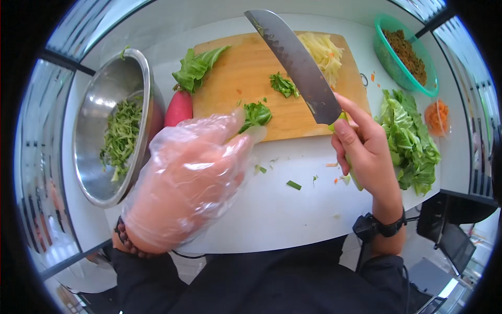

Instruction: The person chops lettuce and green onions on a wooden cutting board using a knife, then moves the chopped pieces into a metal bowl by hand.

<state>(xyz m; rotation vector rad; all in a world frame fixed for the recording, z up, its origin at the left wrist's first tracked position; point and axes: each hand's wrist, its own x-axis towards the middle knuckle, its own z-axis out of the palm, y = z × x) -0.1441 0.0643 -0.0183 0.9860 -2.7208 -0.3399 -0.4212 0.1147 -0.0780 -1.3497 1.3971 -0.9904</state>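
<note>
My left hand wears a clear plastic glove, and its thumb and fingers pinch a small bunch of leafy greens at the near edge of the wooden cutting board. Gripped by its green handle in my bare right hand is a kitchen knife. Its broad blade slants up and leftward above the board, with bits of vegetable stuck to it. Below the blade lies a little pile of chopped greens. Pale shredded vegetable sits at the board's far right, partly behind the blade.
A steel bowl holding shredded greens stands left. Beside the board lies a red radish with a leaf. To the right are lettuce leaves, a green basket of brown crumbly food and a container of orange shreds. Scraps dot the white table.
</note>
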